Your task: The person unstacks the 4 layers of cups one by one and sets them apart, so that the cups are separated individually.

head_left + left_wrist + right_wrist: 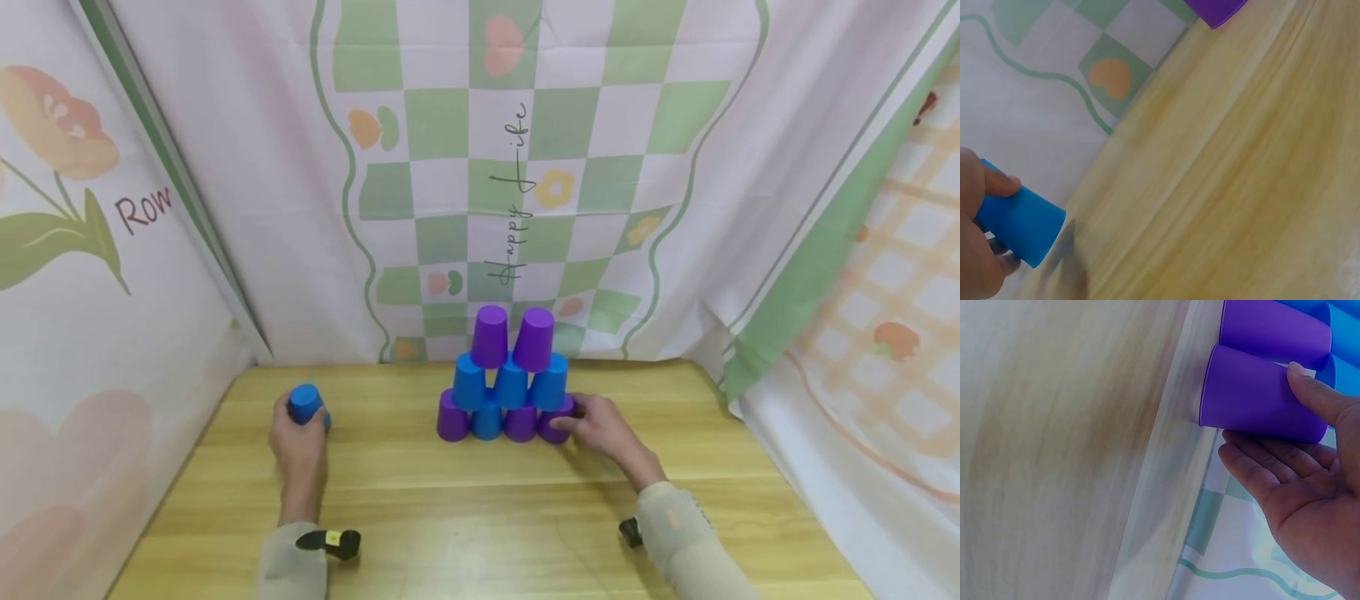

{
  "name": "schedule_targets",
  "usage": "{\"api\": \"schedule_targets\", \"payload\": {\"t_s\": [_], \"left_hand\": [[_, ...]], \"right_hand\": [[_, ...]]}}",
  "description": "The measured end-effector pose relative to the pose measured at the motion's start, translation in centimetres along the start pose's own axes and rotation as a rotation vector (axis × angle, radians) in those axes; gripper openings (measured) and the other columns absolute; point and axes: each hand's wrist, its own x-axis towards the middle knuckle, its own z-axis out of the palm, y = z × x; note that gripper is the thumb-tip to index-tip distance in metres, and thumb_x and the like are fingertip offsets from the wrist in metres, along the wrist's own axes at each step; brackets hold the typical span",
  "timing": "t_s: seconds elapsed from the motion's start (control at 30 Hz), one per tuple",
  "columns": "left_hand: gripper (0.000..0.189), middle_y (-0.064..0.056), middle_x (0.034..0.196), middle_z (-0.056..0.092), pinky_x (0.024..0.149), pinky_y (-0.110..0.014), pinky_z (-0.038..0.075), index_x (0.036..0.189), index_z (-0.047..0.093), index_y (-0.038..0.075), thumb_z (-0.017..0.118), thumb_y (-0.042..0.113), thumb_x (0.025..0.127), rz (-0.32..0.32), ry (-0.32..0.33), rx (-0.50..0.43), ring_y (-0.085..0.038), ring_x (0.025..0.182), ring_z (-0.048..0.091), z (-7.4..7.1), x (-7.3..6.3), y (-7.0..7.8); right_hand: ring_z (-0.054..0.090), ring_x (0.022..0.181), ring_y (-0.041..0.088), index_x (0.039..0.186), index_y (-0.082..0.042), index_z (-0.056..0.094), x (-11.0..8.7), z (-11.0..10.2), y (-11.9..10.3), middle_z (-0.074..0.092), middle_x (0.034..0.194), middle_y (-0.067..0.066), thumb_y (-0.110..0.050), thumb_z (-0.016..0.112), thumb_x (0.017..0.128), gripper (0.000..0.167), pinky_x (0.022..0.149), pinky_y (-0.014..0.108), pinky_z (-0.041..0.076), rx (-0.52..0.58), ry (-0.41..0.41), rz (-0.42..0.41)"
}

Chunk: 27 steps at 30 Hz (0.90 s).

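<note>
My left hand [298,437] holds an upside-down blue cup [306,403] at the left of the table. In the left wrist view the thumb lies along one side of this blue cup [1025,219] and fingers show at the other. Upside-down cups form a stepped stack: a bottom row of purple and blue cups, three blue cups [511,383] above, and two purple cups [491,337] on top. My right hand [606,429] is at the bottom row's right end, its thumb and fingers on either side of the end purple cup [1254,394].
The wooden table [420,517] runs back to a hanging cloth [438,133] with green checks, close behind the stack. More printed cloth hangs at the left [82,333] and right [885,333]. Each wrist bears a small black camera [341,543].
</note>
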Motion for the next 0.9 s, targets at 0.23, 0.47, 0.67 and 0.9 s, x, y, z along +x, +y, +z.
{"api": "schedule_targets", "payload": {"t_s": [0.23,0.47,0.67,0.9], "left_hand": [[0.068,-0.028,0.164,0.037,0.125,-0.067,0.027,0.161,0.034,0.002,0.065,0.002,0.100,-0.008,-0.021,0.033,-0.049,0.153,0.033,-0.09,-0.04,-0.54],[0.068,-0.028,0.165,0.036,0.124,-0.068,0.028,0.161,0.033,0.003,0.064,0.004,0.102,-0.018,-0.031,0.044,-0.049,0.154,0.032,0.03,0.01,-0.73],[0.068,-0.028,0.165,0.035,0.124,-0.069,0.028,0.162,0.032,0.003,0.064,0.005,0.102,-0.025,-0.037,0.050,-0.050,0.154,0.032,0.02,0.01,-0.73],[0.069,-0.030,0.165,0.034,0.123,-0.070,0.027,0.162,0.030,0.002,0.065,0.005,0.102,-0.029,-0.041,0.048,-0.053,0.152,0.032,0.02,0.10,-0.95]], "right_hand": [[0.072,0.094,0.021,0.118,-0.005,0.076,0.05,0.10,0.11,0.079,0.105,0.009,-0.025,0.082,0.092,0.034,0.084,0.043,0.063,0.015,0.002,0.000],[0.072,0.093,0.021,0.117,-0.005,0.076,0.01,0.07,0.09,0.079,0.104,0.009,-0.025,0.082,0.092,0.033,0.083,0.042,0.063,0.017,0.003,0.005],[0.071,0.091,0.020,0.118,-0.004,0.076,0.02,-0.01,0.06,0.079,0.103,0.008,-0.026,0.082,0.092,0.035,0.081,0.040,0.062,0.014,0.003,-0.002],[0.073,0.094,0.022,0.121,-0.004,0.075,0.00,0.09,0.15,0.079,0.107,0.010,-0.026,0.082,0.092,0.038,0.084,0.042,0.063,0.016,0.003,-0.001]]}}
